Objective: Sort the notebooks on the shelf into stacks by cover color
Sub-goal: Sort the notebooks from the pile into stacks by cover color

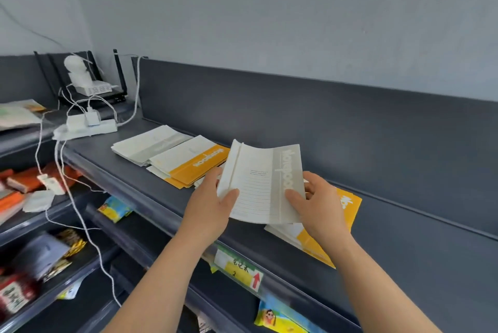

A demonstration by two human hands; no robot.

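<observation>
Head view: fingers of my left hand (210,208) and right hand (320,206) tight around a grey-banded notebook (256,187) above the shelf (404,246).

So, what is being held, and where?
A grey notebook: the left hand grips its lower left edge, the right hand its lower right edge.

place: shop | price tag (238,270) on shelf (404,251) edge | packaged snacks (114,208) below

I see soft, even, fairly bright light on the dark shelf (404,251), with only faint shadows. The wide lens bends the shelf's edges toward the corners. The packets (16,295) at lower left look smeared, perhaps from motion blur; the centre is sharp.
</observation>
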